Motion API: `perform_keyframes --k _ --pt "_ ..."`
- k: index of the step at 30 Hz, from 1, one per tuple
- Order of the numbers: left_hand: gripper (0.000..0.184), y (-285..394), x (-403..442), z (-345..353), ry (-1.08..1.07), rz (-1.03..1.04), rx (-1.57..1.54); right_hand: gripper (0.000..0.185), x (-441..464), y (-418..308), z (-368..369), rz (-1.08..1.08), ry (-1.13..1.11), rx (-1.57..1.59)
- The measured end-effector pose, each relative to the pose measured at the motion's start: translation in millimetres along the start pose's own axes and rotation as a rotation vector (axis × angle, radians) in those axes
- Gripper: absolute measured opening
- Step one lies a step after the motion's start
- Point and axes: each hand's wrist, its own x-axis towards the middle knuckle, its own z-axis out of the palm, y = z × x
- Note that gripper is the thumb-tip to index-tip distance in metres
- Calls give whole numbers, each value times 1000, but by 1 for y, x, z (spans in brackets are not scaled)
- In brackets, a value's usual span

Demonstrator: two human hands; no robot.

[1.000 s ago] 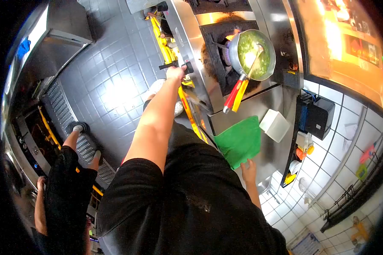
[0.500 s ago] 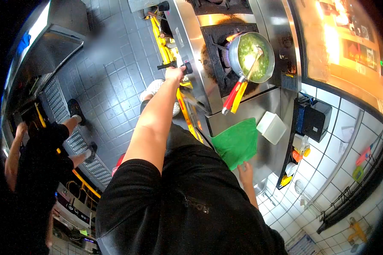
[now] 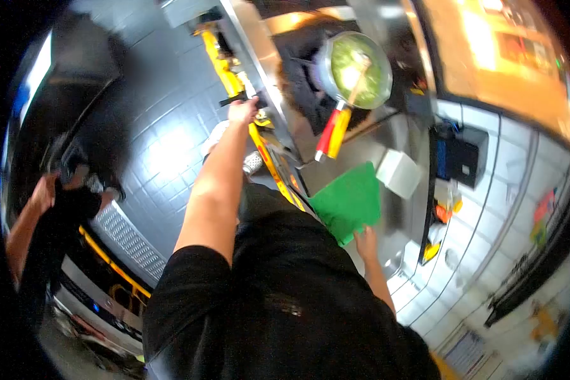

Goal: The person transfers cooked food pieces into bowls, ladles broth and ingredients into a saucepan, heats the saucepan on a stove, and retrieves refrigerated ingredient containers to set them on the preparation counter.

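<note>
My left hand [image 3: 242, 112] reaches down to the front of the stove. Its fingers are closed round a black handle [image 3: 233, 99] beside the yellow pipe [image 3: 220, 62]. My right hand [image 3: 366, 242] is at the near edge of a green cloth [image 3: 350, 201], which lies on the steel counter. Fingertips overlap the cloth's edge, and thumb and fingers look apart, though blurred. On the burner stands a metal pot [image 3: 323, 71] of greenish, pale liquid. A long utensil [image 3: 359, 82] leans in it, its head under the liquid. The pot's red and yellow handles [image 3: 333, 132] point toward me.
A white plastic container [image 3: 399, 173] stands on the counter beyond the cloth. A black box [image 3: 472, 157] is fixed to the tiled wall. Behind the stove is a shiny orange-lit panel [image 3: 506, 60]. On my left, a co-worker [image 3: 35, 221] in black stands near a floor grate [image 3: 130, 240].
The whole view has shifted and blurred with head motion. My left hand stays at the black handle. My right fingers overlap the cloth slightly more. The co-worker's arm has moved up.
</note>
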Motion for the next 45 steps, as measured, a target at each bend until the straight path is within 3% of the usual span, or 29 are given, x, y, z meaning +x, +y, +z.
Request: perform_keyframes --k 1,3,4,5,6,8,9,10,11,12,13,15,16,17,18,21,24,27,34,37,38,39,41,44,45 --pt "33 1 -12 1 32 30 -106 52 4 -4 -1 1 45 17" --pt "38 -11 -13 -12 44 26 -7 56 20 -7 -2 99 130 157" --pt "52 -23 -8 -24 -9 -8 -38 58 28 -7 -2 187 165 283" --pt "59 -37 1 -40 55 0 202 58 35 -20 -11 257 218 366" --pt "51 -68 24 -73 -103 20 230 59 42 -30 -23 316 268 454" --pt "39 -73 0 -109 -69 -45 550 61 64 -26 -21 477 300 640" --pt "36 -84 1 -135 -101 -5 771 62 75 -28 -18 541 305 743" --pt "35 -139 64 -199 -130 199 1040 63 86 -28 -13 547 290 753" --pt "37 -124 25 -206 -95 30 989 64 95 -21 -4 548 270 765" --pt "33 -127 14 -231 -169 52 981 65 103 -22 4 542 249 772" --pt "31 -114 -16 -234 -113 -12 1016 66 106 -32 6 484 186 661" --pt "29 -112 -37 -258 -3 59 1186 67 107 -54 -7 361 69 429" --pt "30 -104 -53 -266 2 88 1238 65 106 -63 -13 335 102 488" --pt "60 -95 -61 -272 63 104 1416 64 105 -70 -17 311 133 547" --pt "59 -89 -67 -276 87 60 1398 62 103 -77 -21 290 166 604" --pt "59 -75 -83 -274 102 123 1308 56 108 -76 -31 381 533 396" --pt "58 -46 -132 -233 81 75 1158 52 107 -66 -72 283 863 -29" --pt "54 -47 -135 -230 30 251 1243 50 131 -38 -69 160 642 10" --pt "51 -60 -180 -223 -4 311 1403 49 160 -45 -78 43 771 287" --pt "52 -60 -218 -216 -38 384 1492 50 117 -58 -55 108 638 165" --pt "52 -63 -225 -216 -18 288 1447 51 94 -67 -48 169 504 184" --pt "53 -72 -221 -229 -17 317 1488 52 75 -75 -42 225 368 201" --pt "55 -87 -209 -261 -17 377 1576 43 65 -64 6 57 398 287" --pt "60 -84 -215 -267 -45 257 1709 29 56 -71 32 -98 272 537" --pt "61 -90 -206 -280 -40 269 1765 25 55 -75 30 -134 374 631"
